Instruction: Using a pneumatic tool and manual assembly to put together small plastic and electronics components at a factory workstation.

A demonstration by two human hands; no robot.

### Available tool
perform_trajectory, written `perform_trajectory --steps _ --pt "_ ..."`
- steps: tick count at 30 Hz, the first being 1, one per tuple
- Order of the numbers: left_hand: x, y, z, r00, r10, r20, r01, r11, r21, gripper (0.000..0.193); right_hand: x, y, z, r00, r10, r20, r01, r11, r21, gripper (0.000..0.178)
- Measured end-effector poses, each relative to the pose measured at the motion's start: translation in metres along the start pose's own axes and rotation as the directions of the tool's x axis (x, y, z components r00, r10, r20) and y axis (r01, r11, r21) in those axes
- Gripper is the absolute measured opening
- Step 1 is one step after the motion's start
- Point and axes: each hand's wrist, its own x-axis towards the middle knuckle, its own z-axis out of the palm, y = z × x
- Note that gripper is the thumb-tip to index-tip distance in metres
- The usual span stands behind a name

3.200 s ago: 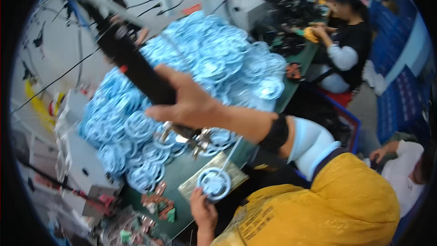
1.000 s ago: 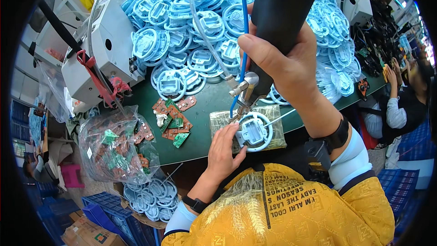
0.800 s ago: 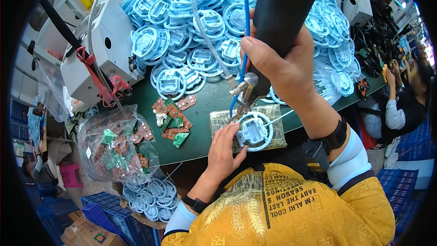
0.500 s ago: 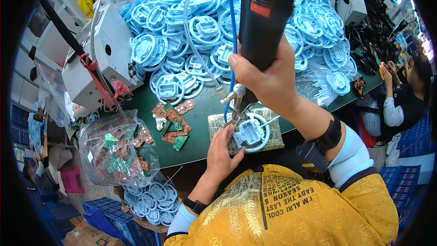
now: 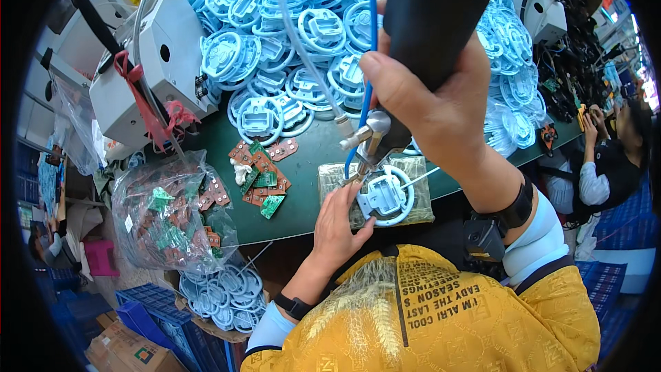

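My right hand (image 5: 437, 107) is wrapped round the thick black body of a power screwdriver (image 5: 441, 27), which leans up to the right. Its metal tip points down at the left edge of a light-blue plastic ring-shaped housing (image 5: 385, 196). That housing lies on a flat, film-wrapped pad (image 5: 330, 182) at the table's near edge. With fingertips close by the driver's tip and thumb on the lower rim, my left hand (image 5: 335, 227) holds the housing. The fingertips and metal nose hide the exact contact point. A blue hose (image 5: 372, 27) and a clear tube (image 5: 292, 34) run to the driver.
Behind my hands a large heap of blue housings (image 5: 320, 27) covers the green table (image 5: 303, 196). Small circuit boards (image 5: 265, 179) lie left, beside a clear bag of boards (image 5: 172, 217). A white machine box (image 5: 151, 62) stands far left. Another person (image 5: 606, 158) works at right.
The screwdriver's body and my right hand have swung to the right, so the driver leans more. Its tip stays by the housing's left edge, and my left hand keeps its hold.
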Motion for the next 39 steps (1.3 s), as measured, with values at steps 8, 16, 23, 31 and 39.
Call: perform_trajectory --steps 8,16,23,31,39 --pt "0.000 -0.002 -0.002 1.000 -0.009 0.007 0.010 1.000 -0.006 0.094 -0.002 0.015 0.000 1.000 -0.007 -0.020 0.006 0.999 -0.045 0.034" --pt "-0.001 0.000 -0.001 0.999 -0.036 0.012 0.036 0.999 -0.018 0.094 -0.005 0.020 0.011 1.000 -0.006 0.010 0.007 0.997 -0.078 0.049" --pt "-0.008 -0.006 0.004 0.995 -0.099 -0.021 0.099 0.995 0.012 0.102 0.004 -0.031 0.004 0.999 0.021 0.043 -0.024 0.998 0.055 0.038" --pt "-0.009 -0.010 0.004 0.997 -0.068 0.023 0.067 0.996 0.053 0.079 -0.021 -0.022 0.021 0.997 0.055 0.060 -0.055 0.999 -0.003 0.041" --pt "-0.005 -0.008 0.008 0.998 -0.062 -0.032 0.062 0.998 -0.007 0.059 -0.033 -0.007 0.022 0.999 0.042 0.019 -0.041 0.998 -0.053 0.036"
